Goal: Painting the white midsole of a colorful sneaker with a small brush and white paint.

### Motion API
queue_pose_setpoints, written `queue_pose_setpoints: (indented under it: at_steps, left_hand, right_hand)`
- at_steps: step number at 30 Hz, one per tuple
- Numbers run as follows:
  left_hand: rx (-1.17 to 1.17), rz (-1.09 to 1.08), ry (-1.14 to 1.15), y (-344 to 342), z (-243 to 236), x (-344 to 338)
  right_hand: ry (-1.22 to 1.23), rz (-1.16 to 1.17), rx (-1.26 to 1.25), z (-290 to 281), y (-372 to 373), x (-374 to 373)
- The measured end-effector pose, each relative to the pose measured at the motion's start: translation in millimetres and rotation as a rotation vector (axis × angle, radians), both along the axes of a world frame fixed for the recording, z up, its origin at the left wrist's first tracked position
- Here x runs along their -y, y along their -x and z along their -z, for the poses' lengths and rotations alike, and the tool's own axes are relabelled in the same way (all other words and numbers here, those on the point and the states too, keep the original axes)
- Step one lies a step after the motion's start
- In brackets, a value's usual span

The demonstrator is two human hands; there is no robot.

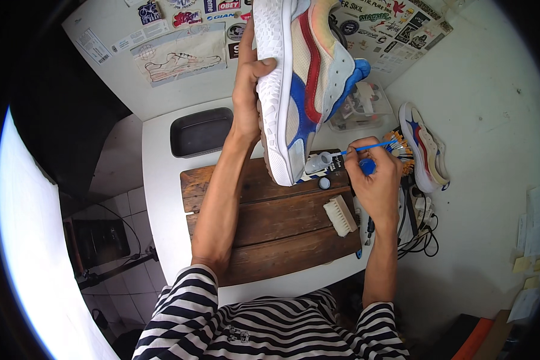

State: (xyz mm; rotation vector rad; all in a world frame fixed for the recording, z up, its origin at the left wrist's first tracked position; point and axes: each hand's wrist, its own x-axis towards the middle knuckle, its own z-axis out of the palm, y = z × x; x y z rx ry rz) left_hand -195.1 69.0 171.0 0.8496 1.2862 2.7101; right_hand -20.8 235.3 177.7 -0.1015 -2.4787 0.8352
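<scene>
My left hand point(252, 90) grips a sneaker point(312, 78) by its thick white sole, with the thumb on the sole's edge. The shoe is held up on end, in cream mesh with red and blue panels. In my right hand point(375, 174), a thin blue-handled brush point(372, 146) is pinched between the fingers. Its tip points left, at a small clear jar point(318, 162) close to the shoe's lower end; whether it touches the jar, I cannot tell. A small round cap point(324, 183) lies in front of the jar. Something blue point(367, 165) shows behind my right fingers.
Under my hands is a dark wooden board point(270, 234) on a white table, bearing a pale-bristled scrub brush point(340, 216). A black tray point(201, 133) sits back left. At right are another sneaker point(424, 147), several fine brushes point(404, 151) and black cables point(423, 234); a clear plastic box point(366, 108) stands behind.
</scene>
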Motion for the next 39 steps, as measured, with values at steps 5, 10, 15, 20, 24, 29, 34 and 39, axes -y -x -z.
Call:
queue_pose_setpoints:
  at_steps: [5,10,15,20,24,29,34,39]
  left_hand:
    - [0.004,-0.027,0.002,-1.5,-2.0,-1.2]
    - [0.018,-0.011,-0.018,-1.2,1.3,-0.1]
    - [0.050,-0.002,-0.083,-1.5,0.5,-1.3]
    - [0.064,0.004,-0.066,1.1,3.7,3.2]
    - [0.078,0.009,-0.077,-1.8,-0.2,-0.1]
    - [0.139,0.104,-0.144,-1.1,3.2,1.0]
    - [0.131,0.089,-0.163,-2.7,3.2,-6.1]
    - [0.110,0.079,-0.142,-1.3,5.1,-6.3]
  right_hand:
    - [-0.046,0.023,-0.099,-1.8,-5.3,2.3]
    - [-0.088,-0.153,-0.087,1.1,-11.3,5.7]
    - [-0.100,-0.178,-0.066,1.0,-22.3,5.3]
    - [-0.107,-0.163,-0.089,-7.7,-29.3,8.4]
    - [-0.034,-0.199,-0.346,-13.1,-38.9,11.9]
    - [0.065,-0.356,-0.521,-25.7,-37.0,44.3]
    - [-0.039,-0.353,-0.521,-28.7,-26.2,48.5]
    - [-0.068,-0.319,-0.514,-25.3,-26.3,49.6]
